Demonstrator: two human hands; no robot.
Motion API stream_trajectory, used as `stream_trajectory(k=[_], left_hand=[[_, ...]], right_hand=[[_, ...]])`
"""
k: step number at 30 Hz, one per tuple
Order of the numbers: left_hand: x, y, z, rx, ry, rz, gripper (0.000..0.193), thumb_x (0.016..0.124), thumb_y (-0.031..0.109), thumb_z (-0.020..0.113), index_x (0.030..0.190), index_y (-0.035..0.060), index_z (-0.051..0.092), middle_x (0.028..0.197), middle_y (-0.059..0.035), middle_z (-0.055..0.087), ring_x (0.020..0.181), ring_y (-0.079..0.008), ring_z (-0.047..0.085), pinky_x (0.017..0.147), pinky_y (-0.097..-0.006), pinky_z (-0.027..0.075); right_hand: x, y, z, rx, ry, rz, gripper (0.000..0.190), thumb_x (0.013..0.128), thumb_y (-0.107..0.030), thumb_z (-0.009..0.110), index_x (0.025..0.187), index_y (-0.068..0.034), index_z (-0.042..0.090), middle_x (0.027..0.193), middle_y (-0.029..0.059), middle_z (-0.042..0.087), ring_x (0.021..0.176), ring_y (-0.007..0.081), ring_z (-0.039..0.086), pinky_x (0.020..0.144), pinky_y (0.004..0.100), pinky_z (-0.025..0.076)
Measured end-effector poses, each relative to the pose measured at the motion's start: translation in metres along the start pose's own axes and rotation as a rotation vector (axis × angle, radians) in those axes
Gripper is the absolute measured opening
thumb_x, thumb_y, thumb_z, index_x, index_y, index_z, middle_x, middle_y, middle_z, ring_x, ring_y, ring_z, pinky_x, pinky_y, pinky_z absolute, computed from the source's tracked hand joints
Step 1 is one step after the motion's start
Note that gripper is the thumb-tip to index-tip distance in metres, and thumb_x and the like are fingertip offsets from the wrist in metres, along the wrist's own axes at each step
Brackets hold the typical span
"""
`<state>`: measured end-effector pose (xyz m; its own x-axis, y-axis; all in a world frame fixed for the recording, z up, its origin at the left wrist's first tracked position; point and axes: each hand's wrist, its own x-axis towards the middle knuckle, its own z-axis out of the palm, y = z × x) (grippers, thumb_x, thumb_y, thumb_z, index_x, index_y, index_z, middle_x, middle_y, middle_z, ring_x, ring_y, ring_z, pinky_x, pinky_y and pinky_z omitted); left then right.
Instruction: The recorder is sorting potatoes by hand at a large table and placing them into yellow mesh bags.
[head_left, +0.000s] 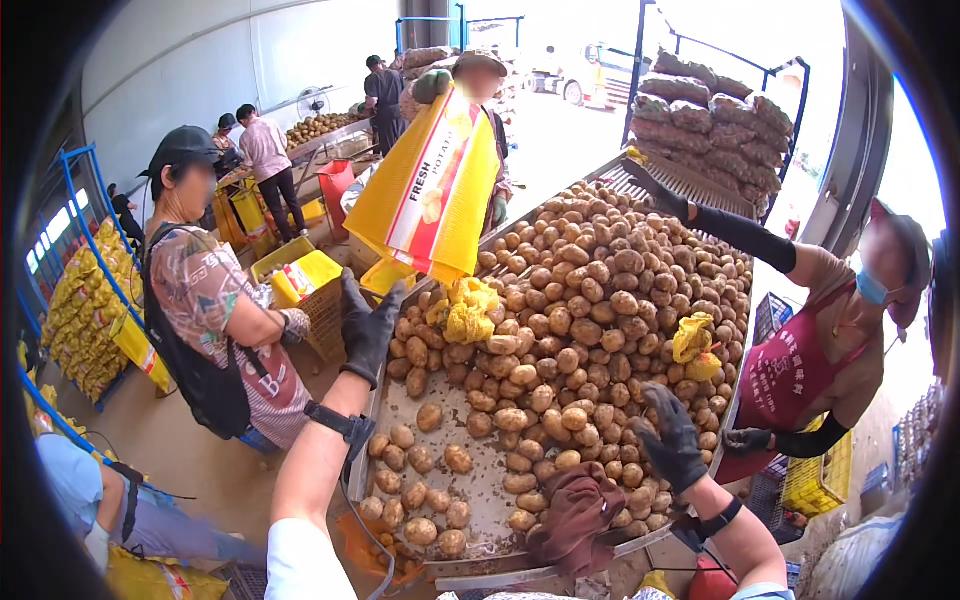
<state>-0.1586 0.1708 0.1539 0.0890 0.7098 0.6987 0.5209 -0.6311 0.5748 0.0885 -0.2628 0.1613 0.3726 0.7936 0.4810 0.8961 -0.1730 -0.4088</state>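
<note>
My left hand (370, 330), in a dark work glove, is raised over the left edge of the metal sorting table (397, 457). Its fingers are spread and nothing is in them. Just beyond it hangs a yellow mesh bag (442, 187) with a printed panel, held up by a co-worker's gloved hand (431, 86) across the table. My right hand (670, 439), gloved as well, hovers open above the heap of potatoes (585, 322) on the right side. A brown cloth (576, 514) lies at the near edge, partly over potatoes.
Crumpled yellow mesh (471, 311) and another piece (694, 341) rest on the heap. Co-workers stand at left (217, 292) and right (814, 352). A crate (322, 322) holds folded bags. Filled sacks (709, 120) are stacked beyond the table.
</note>
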Motion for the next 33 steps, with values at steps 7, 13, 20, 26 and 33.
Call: stream_trajectory(k=[7,13,20,26,33], left_hand=[[0.021,0.038,0.075,-1.473,-0.57,-0.746,0.077,0.084,0.07,0.058,0.129,0.0074,0.052,0.12,-0.007,0.061,0.097,-0.0164,0.063,0.085,-0.0273,0.052],[0.016,0.13,0.09,-1.813,-0.895,-0.672,0.076,0.092,0.07,0.038,0.134,0.0082,0.049,0.125,-0.0093,0.058,0.11,-0.0231,0.057,0.102,-0.0417,0.043],[0.018,0.065,0.121,-1.345,-0.412,-0.702,0.031,0.091,0.033,0.057,0.111,0.0081,0.057,0.098,-0.0082,0.064,0.08,-0.0188,0.064,0.068,-0.03,0.054],[-0.034,0.01,0.141,-1.048,-0.827,-0.859,0.037,0.092,0.036,0.052,0.116,0.0091,0.058,0.116,-0.0112,0.061,0.102,-0.0217,0.06,0.085,-0.039,0.05],[-0.115,0.077,0.151,-0.922,-1.087,-0.82,0.038,0.094,0.031,0.057,0.127,0.0127,0.054,0.127,-0.0083,0.054,0.11,-0.017,0.053,0.09,-0.0403,0.046]], right_hand=[[0.19,-0.063,0.058,0.197,-0.032,0.008,0.069,0.087,-0.041,0.067,0.142,-0.009,0.041,0.142,0.0197,0.044,0.131,0.0363,0.044,0.108,0.0431,0.037],[0.265,-0.039,0.114,-0.277,0.092,-0.287,0.078,0.082,-0.027,0.068,0.149,-0.02,0.029,0.132,0.021,0.051,0.109,0.0388,0.059,0.088,0.0471,0.051],[0.244,0.025,0.079,-0.404,-0.043,-0.157,0.016,0.089,-0.014,0.053,0.1,-0.012,0.063,0.087,0.0116,0.067,0.08,0.0308,0.068,0.068,0.0428,0.054],[0.193,0.0,0.127,-0.456,-0.107,-0.227,0.091,0.073,-0.049,0.074,0.148,-0.019,0.033,0.15,0.0159,0.033,0.135,0.0377,0.036,0.108,0.0529,0.031],[0.155,0.072,0.144,-0.73,-0.071,-0.139,0.072,0.081,-0.027,0.065,0.146,-0.016,0.036,0.155,0.0134,0.026,0.145,0.0324,0.02,0.116,0.0568,0.016]])
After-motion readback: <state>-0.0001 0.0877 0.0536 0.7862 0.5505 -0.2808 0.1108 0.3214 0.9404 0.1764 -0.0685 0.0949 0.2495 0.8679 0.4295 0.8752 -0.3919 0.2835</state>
